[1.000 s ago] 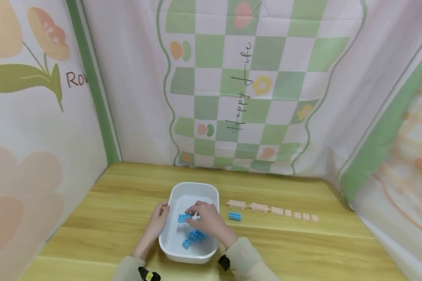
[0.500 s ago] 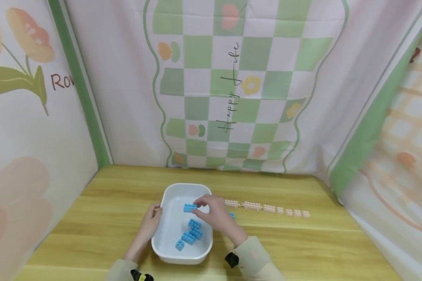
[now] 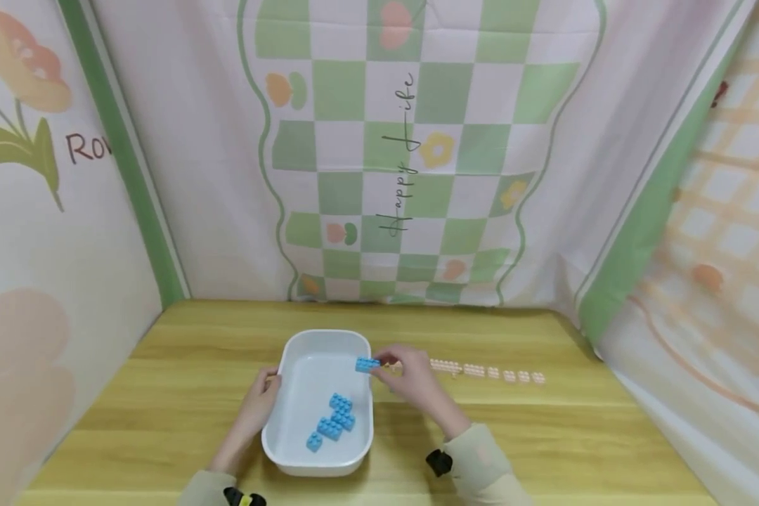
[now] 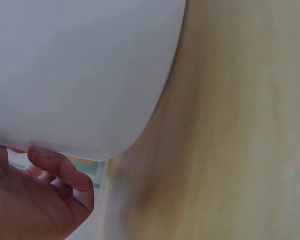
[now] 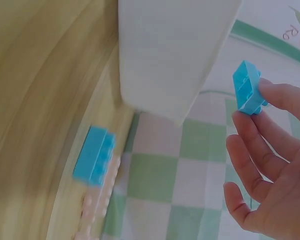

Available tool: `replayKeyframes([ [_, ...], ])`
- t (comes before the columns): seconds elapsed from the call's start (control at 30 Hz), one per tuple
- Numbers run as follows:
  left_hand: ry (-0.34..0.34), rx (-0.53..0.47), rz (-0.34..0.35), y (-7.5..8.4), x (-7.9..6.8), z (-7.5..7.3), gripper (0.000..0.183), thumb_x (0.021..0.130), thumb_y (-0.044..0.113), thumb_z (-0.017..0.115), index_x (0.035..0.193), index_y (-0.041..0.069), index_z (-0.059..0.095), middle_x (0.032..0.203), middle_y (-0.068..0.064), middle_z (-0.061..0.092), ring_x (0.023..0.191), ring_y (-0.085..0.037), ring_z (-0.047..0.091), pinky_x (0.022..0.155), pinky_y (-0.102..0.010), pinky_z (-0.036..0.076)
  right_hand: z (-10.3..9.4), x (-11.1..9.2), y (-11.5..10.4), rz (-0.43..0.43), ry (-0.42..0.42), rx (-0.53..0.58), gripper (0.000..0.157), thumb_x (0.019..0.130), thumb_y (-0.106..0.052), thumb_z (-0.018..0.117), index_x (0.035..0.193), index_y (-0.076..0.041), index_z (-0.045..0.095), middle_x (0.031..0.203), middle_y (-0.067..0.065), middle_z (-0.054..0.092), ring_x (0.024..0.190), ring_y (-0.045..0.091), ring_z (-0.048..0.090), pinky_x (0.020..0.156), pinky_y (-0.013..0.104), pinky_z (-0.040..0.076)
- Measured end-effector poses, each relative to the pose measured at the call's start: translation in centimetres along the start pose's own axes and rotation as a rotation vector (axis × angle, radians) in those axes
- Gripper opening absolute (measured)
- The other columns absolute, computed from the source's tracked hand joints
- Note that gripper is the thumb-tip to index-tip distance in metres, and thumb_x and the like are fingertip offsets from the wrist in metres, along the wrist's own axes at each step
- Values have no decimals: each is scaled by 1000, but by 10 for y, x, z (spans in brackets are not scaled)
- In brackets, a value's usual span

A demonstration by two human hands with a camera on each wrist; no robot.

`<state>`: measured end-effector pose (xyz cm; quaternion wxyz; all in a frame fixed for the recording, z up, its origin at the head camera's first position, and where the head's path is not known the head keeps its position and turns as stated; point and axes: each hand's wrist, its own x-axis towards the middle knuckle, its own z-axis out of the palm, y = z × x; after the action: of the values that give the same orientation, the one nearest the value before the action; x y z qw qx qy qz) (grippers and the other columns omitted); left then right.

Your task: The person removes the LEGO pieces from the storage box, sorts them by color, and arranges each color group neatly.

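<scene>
My right hand pinches a blue building brick between thumb and fingers, above the right rim of a white plastic tub. In the right wrist view the hollow underside of this brick shows. My left hand grips the tub's left rim; its curled fingers touch the edge in the left wrist view. Inside the tub lie several blue bricks, grouped toward the near end. Another blue brick sits on the table outside the tub; my right hand hides it in the head view.
A row of pale pink bricks runs to the right across the wooden table. Printed curtains stand behind the table and on both sides.
My right hand has lifted the blue brick out from the middle of the tub and carried it right to the rim. The left hand keeps its hold; the head view has turned slightly right.
</scene>
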<state>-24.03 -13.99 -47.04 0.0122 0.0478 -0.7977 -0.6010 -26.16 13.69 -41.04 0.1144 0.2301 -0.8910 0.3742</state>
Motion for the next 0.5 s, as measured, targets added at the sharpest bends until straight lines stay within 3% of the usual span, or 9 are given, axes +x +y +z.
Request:
replayKeyframes([
  [0.2,-13,13,-11,2,0,-1,39,100,22,38,131,0,43,111,-27,60,85,-24,64,69,-36,55,-16,-7,13,76,11,-8,17,83,-24,70,98,-16,69,95,-2,68,92,17,61,82,41,52],
  [0.5,-33,30,-21,3,-1,-2,38,100,22,37,130,-1,41,112,-28,59,85,-25,64,69,-36,55,-30,-21,40,144,20,-81,18,82,-20,72,98,-14,70,91,-3,68,89,16,61,81,40,51],
])
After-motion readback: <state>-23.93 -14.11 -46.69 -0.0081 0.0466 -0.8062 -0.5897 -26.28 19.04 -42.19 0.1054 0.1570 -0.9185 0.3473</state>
